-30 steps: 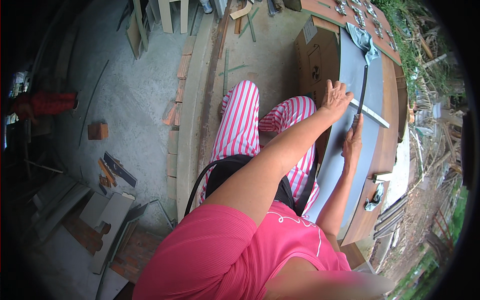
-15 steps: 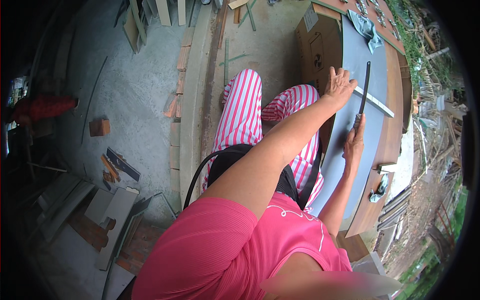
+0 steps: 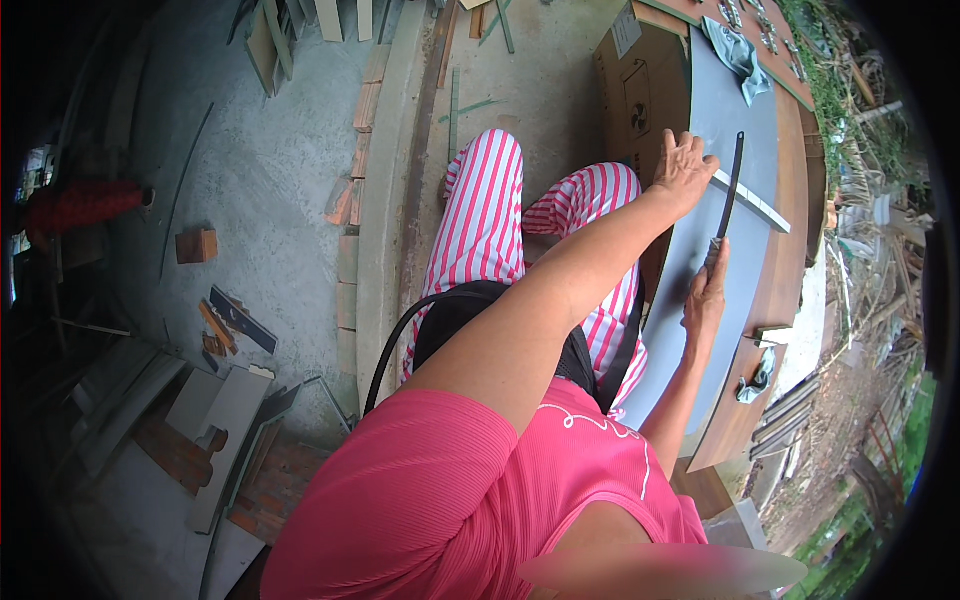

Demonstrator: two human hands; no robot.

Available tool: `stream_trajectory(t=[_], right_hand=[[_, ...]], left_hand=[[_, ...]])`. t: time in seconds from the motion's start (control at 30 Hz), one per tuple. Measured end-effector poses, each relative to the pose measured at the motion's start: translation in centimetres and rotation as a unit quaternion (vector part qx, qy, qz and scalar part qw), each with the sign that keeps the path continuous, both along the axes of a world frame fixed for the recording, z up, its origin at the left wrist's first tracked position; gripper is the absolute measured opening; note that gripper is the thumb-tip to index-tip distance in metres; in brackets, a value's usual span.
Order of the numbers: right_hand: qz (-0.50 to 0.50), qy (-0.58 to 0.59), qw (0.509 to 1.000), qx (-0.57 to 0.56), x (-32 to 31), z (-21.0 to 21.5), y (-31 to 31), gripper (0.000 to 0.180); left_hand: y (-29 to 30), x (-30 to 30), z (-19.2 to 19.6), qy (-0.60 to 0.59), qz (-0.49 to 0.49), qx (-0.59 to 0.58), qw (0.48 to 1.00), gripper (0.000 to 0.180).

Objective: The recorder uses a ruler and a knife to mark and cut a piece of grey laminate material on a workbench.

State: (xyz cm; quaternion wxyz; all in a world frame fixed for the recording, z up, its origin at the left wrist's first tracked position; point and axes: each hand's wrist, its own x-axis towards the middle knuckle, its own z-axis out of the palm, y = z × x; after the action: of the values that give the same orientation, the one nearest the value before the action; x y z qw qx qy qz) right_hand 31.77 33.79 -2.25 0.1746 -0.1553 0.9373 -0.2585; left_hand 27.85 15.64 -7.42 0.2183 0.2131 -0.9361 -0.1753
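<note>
My left hand (image 3: 683, 172) is closed at the near-left end of a narrow white strip (image 3: 762, 208), pinning it on a grey board (image 3: 690, 270). The strip slants away to the right across the board. In my right hand (image 3: 706, 300) is a thin dark hacksaw blade (image 3: 735, 185) with a wrapped grip. It points away from me and crosses over the strip just right of my left fingers. Whether its teeth bite into the strip, I cannot tell.
A cardboard box (image 3: 640, 90) stands beside the board. A grey-blue cloth (image 3: 735, 58) lies at its far end, another cloth (image 3: 760, 378) on the brown wooden panel (image 3: 785, 200). Bricks (image 3: 362, 155) line the ledge at left. Wood offcuts (image 3: 240, 320) lie on the floor.
My right hand has drawn the hacksaw blade a little toward me across the strip. My left hand stays in place on the strip. The whole view has shifted slightly.
</note>
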Motion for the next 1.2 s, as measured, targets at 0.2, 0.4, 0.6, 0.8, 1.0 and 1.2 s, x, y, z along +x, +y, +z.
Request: stream_trajectory(t=[0.2, 0.4, 0.6, 0.8, 1.0, 1.2], right_hand=[[0.01, 0.051, 0.998, -0.044, 1.6, -1.3, 3.1, 0.059], [0.006, 0.013, 1.0, 0.0, -2.5, -0.6, -1.4, 0.057], [0.032, 0.047, 0.998, -0.038, -4.8, -0.5, -3.7, 0.058], [0.018, 0.015, 1.0, -0.012, -1.6, -0.5, -0.7, 0.058], [0.022, 0.058, 0.997, -0.051, 1.9, -1.6, 3.4, 0.057], [0.023, 0.065, 0.996, -0.052, -0.3, -1.8, 1.7, 0.057]], left_hand=[[0.2, -0.1, 0.4, 0.002, -0.007, 0.0, 1.0, 0.018], [0.2, 0.0, 0.2, 0.001, -0.003, 0.003, 1.0, 0.017], [0.4, 0.0, 0.6, 0.011, 0.005, 0.008, 1.0, 0.017], [0.0, -0.1, 0.1, 0.011, 0.009, -0.001, 1.0, 0.018], [-0.2, -0.1, 0.0, 0.005, 0.002, -0.005, 1.0, 0.02], [0.0, 0.0, 0.3, 0.005, -0.005, 0.006, 1.0, 0.019]])
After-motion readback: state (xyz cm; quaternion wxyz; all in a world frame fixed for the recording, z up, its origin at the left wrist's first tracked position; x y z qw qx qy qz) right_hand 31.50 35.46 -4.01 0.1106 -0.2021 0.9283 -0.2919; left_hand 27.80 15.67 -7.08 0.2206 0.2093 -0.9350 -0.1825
